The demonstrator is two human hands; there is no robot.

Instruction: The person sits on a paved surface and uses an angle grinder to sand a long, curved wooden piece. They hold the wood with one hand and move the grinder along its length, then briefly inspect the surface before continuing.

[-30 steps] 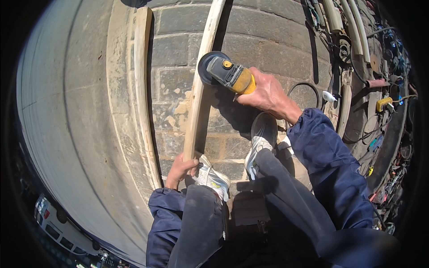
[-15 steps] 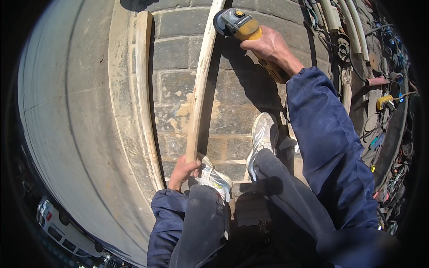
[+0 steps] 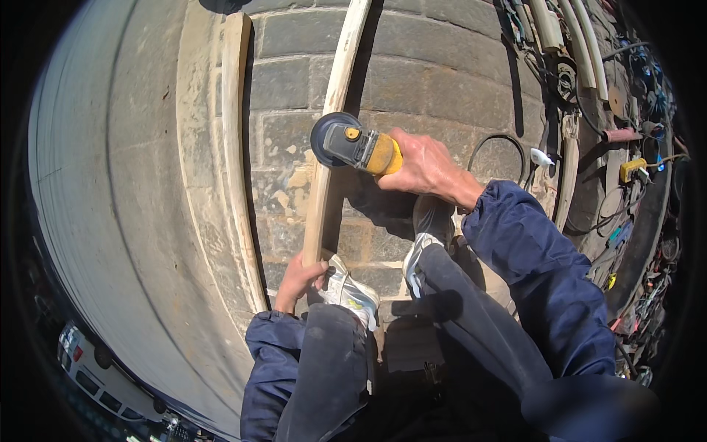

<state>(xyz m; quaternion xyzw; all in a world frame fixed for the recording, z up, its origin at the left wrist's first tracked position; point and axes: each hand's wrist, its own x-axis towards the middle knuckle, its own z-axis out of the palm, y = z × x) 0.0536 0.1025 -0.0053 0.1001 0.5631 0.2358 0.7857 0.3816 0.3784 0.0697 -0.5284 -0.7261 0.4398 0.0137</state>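
Observation:
My left hand (image 3: 298,280) grips the near end of a long pale wooden beam (image 3: 339,81), which runs away from me over stone paving beside my left shoe (image 3: 342,287). In my right hand (image 3: 423,169) is a yellow and black angle grinder (image 3: 374,149); my fingers are wrapped round its body. The grinder's round disc (image 3: 320,138) lies over the middle stretch of the beam; whether it touches cannot be told exactly. A second pale beam (image 3: 234,110) lies along a pale stone edge to the left.
Spare lengths of wood (image 3: 585,51), black cables (image 3: 501,144), a yellow socket block (image 3: 633,171), a pink roll (image 3: 620,135) and heaped small tools and scraps line the right. A smooth concrete strip (image 3: 132,184) runs on the left, with a white vehicle (image 3: 96,376) at the lower left edge.
My right hand took the grinder up toward the beam's far end half a second ago, and has since brought it back down nearer me. My left hand stays on the beam's near end.

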